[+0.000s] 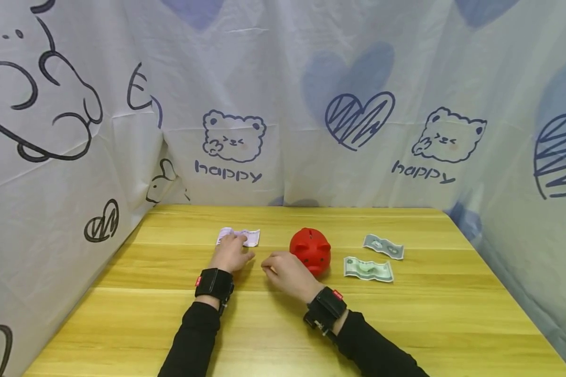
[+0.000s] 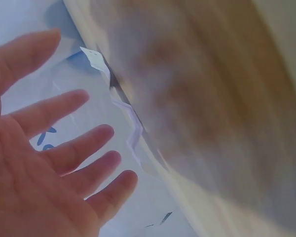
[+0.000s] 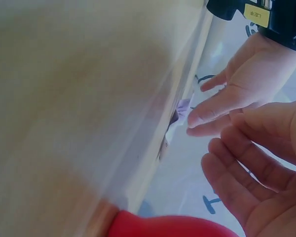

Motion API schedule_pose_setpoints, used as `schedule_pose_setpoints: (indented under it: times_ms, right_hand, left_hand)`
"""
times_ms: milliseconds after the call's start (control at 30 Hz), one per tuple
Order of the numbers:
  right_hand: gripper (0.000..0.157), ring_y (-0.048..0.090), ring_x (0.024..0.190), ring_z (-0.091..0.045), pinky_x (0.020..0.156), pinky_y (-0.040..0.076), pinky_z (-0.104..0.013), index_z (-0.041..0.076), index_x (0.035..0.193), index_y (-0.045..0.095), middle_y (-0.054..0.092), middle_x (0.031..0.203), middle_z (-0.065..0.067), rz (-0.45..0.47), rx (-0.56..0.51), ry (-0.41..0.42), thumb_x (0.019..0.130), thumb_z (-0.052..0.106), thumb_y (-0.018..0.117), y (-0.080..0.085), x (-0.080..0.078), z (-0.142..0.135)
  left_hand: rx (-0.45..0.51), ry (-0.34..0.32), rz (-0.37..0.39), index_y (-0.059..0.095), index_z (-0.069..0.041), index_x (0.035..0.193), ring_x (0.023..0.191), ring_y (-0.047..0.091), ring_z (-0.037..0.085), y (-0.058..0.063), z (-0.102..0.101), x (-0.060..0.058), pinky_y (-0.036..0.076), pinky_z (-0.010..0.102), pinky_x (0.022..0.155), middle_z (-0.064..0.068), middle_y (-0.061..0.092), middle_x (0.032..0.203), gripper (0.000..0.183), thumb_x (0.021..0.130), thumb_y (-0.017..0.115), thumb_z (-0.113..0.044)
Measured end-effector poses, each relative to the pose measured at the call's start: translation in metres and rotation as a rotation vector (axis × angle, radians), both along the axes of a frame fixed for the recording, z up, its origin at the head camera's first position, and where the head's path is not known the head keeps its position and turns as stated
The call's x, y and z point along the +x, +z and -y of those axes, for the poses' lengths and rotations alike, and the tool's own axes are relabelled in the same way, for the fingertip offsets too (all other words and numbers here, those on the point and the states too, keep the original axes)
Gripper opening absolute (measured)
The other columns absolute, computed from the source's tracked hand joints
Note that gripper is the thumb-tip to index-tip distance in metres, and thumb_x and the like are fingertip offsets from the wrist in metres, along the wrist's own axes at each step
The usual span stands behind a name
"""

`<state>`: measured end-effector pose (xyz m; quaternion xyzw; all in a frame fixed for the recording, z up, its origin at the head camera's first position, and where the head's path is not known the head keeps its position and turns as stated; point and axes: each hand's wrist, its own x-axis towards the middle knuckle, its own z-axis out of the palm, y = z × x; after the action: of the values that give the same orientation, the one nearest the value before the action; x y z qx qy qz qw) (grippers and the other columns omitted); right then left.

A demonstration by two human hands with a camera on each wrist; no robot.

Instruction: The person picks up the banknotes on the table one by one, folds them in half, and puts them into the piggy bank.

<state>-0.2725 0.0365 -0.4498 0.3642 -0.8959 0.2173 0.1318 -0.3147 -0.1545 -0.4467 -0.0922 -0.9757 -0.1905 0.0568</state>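
Note:
A creased purple banknote lies at the back left of the table. Over its near side hovers my left hand, fingers spread and palm down. In the left wrist view the fingers of that hand are apart from the wavy note. My right hand is held low, just left of a red piggy bank and overlapping its edge. Its fingers bend loosely with nothing between them, as the right wrist view of the hand shows. The piggy bank has a coin slot on top and faces me.
Right of the piggy bank lie a green banknote and, behind it, a grey-green banknote, both wavy. The wooden table ends at a printed cloth hung behind and along both sides.

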Motion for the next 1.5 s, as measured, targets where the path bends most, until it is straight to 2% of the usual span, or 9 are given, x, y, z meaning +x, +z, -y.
schedule_pose_setpoints:
  times_ms: [233, 500, 633, 900, 1033, 1167, 1267, 1367, 1500]
  right_hand:
    - [0.016, 0.062, 0.084, -0.009, 0.075, 0.052, -0.021, 0.008, 0.1, 0.078, 0.07, 0.09, 0.001, 0.105, -0.003, -0.018, 0.093, 0.014, 0.065, -0.001, -0.002, 0.007]
    - [0.02, 0.066, 0.089, -0.013, 0.08, 0.054, -0.024, 0.007, 0.104, 0.077, 0.072, 0.096, -0.002, 0.168, 0.029, -0.013, 0.094, 0.019, 0.064, 0.002, -0.002, 0.008]
    - [0.022, 0.067, 0.094, -0.013, 0.083, 0.054, -0.025, 0.008, 0.105, 0.077, 0.073, 0.1, -0.002, 0.194, 0.041, -0.004, 0.095, 0.022, 0.063, 0.003, -0.002, 0.009]
    - [0.023, 0.067, 0.093, -0.012, 0.08, 0.054, -0.024, 0.008, 0.105, 0.076, 0.074, 0.103, -0.002, 0.229, 0.051, -0.003, 0.096, 0.024, 0.063, 0.005, -0.003, 0.008]
    - [0.023, 0.066, 0.09, -0.01, 0.078, 0.053, -0.023, 0.008, 0.105, 0.076, 0.074, 0.102, -0.001, 0.255, 0.056, -0.008, 0.095, 0.025, 0.064, 0.006, -0.004, 0.007]
    - [0.02, 0.061, 0.08, -0.007, 0.071, 0.05, -0.02, 0.01, 0.101, 0.077, 0.073, 0.095, 0.002, 0.278, 0.061, -0.01, 0.095, 0.025, 0.065, 0.006, -0.005, 0.006]
    - [0.021, 0.06, 0.078, -0.007, 0.071, 0.049, -0.02, 0.009, 0.102, 0.077, 0.072, 0.095, 0.002, 0.29, 0.063, -0.007, 0.095, 0.024, 0.065, 0.006, -0.004, 0.006]
    - [0.023, 0.062, 0.083, -0.007, 0.076, 0.051, -0.022, 0.007, 0.106, 0.076, 0.073, 0.099, 0.0, 0.297, 0.065, -0.004, 0.094, 0.024, 0.065, 0.005, -0.003, 0.007]
    - [0.025, 0.063, 0.085, -0.008, 0.079, 0.052, -0.023, 0.006, 0.108, 0.075, 0.073, 0.1, -0.001, 0.3, 0.072, 0.008, 0.093, 0.025, 0.066, 0.005, -0.003, 0.007]
  left_hand:
    - [-0.053, 0.037, 0.118, 0.049, -0.009, 0.144, 0.142, 0.026, 0.049, -0.003, 0.005, -0.003, 0.027, 0.066, 0.109, 0.03, 0.034, 0.152, 0.061, 0.091, 0.068, -0.033]
    - [-0.068, 0.046, 0.211, 0.047, -0.012, 0.146, 0.144, 0.018, 0.052, 0.003, 0.007, -0.001, 0.019, 0.071, 0.109, 0.026, 0.026, 0.157, 0.061, 0.092, 0.065, -0.034]
    - [-0.121, 0.047, 0.248, 0.052, -0.015, 0.141, 0.142, 0.024, 0.051, 0.005, 0.007, 0.002, 0.02, 0.071, 0.108, 0.022, 0.035, 0.154, 0.056, 0.092, 0.064, -0.037]
    - [-0.111, 0.047, 0.258, 0.064, -0.016, 0.125, 0.137, 0.033, 0.049, 0.009, 0.005, 0.002, 0.021, 0.071, 0.107, 0.017, 0.051, 0.144, 0.04, 0.092, 0.063, -0.039]
    - [-0.098, 0.036, 0.26, 0.069, -0.015, 0.111, 0.123, 0.049, 0.042, 0.013, 0.006, 0.001, 0.026, 0.07, 0.104, 0.013, 0.063, 0.126, 0.031, 0.094, 0.062, -0.041]
    - [-0.055, 0.042, 0.229, 0.067, -0.01, 0.102, 0.09, 0.058, 0.028, 0.015, 0.01, -0.001, 0.043, 0.053, 0.087, 0.009, 0.066, 0.101, 0.027, 0.096, 0.061, -0.036]
    - [-0.018, 0.065, 0.197, 0.065, -0.006, 0.103, 0.08, 0.054, 0.025, 0.016, 0.014, 0.0, 0.042, 0.041, 0.071, 0.01, 0.062, 0.093, 0.026, 0.097, 0.06, -0.03]
    - [0.004, 0.103, 0.17, 0.064, -0.003, 0.113, 0.088, 0.055, 0.03, 0.017, 0.016, 0.003, 0.046, 0.043, 0.072, 0.016, 0.06, 0.102, 0.03, 0.097, 0.06, -0.028]
    - [0.001, 0.159, 0.149, 0.059, -0.005, 0.13, 0.107, 0.055, 0.042, 0.017, 0.018, 0.007, 0.047, 0.057, 0.085, 0.025, 0.057, 0.121, 0.042, 0.095, 0.062, -0.028]
